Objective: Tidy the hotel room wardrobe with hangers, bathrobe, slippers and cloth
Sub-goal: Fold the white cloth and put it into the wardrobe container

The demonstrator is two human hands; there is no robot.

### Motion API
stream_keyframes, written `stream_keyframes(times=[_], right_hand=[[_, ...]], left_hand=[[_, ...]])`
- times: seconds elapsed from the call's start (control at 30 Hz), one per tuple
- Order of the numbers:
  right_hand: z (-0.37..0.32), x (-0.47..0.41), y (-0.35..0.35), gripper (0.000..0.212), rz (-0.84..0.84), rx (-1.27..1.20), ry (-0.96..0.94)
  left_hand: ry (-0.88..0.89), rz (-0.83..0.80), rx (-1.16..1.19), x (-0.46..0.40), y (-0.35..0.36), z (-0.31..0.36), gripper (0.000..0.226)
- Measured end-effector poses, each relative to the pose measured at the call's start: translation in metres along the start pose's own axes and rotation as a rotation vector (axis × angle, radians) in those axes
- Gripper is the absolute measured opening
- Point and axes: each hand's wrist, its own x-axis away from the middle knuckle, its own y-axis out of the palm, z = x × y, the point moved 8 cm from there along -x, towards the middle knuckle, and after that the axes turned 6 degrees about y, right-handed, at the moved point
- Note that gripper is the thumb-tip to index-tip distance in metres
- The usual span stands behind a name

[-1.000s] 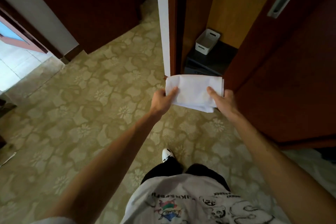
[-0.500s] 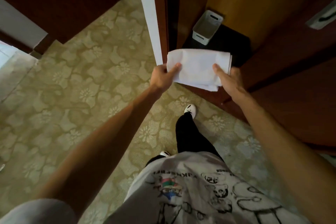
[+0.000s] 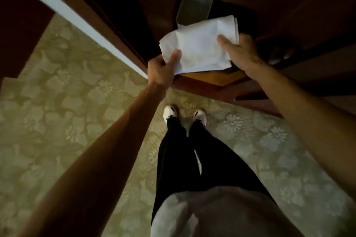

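A folded white cloth point(image 3: 200, 48) hangs in the air over the bottom of the open wardrobe point(image 3: 212, 75), held between both hands. My left hand point(image 3: 163, 67) pinches its near left corner with the thumb on top. On the right edge, my right hand point(image 3: 237, 50) grips it, thumb lying across the cloth. A pale plastic basket point(image 3: 194, 2) stands on the dark wardrobe floor just behind the cloth. No hangers, bathrobe or slippers are visible.
The wardrobe's red-brown door frame with a white strip point(image 3: 77, 23) runs diagonally on the left. A sliding door panel point(image 3: 308, 67) stands on the right. Patterned beige carpet point(image 3: 67, 121) covers the floor, and my feet in white shoes point(image 3: 185, 115) stand close to the wardrobe sill.
I have stepped up to the wardrobe and the view has tilted down. Both hands have carried the cloth forward over the wardrobe floor, close to the basket.
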Motion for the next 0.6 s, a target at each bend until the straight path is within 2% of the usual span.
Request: stream_keyframes(times=[0.07,0.23,0.33,0.43,0.6], right_hand=[[0.002,-0.036,0.003,0.037,0.024,-0.003,-0.007],[0.010,-0.130,0.022,0.022,0.057,0.017,-0.010],[0.006,-0.181,0.031,0.020,0.108,0.028,-0.019],[-0.015,-0.219,0.036,0.054,0.071,0.258,-0.078],[-0.032,-0.298,0.041,0.064,-0.016,0.394,-0.117]], left_hand=[[-0.009,-0.003,-0.027,-0.036,0.016,-0.020,0.030],[-0.111,0.042,-0.142,-0.119,0.050,-0.071,0.059],[-0.210,-0.024,-0.153,-0.151,0.074,-0.098,0.056],[-0.206,0.017,-0.094,-0.171,0.088,-0.101,0.053],[-0.165,0.013,-0.220,-0.209,0.119,-0.098,0.052]])
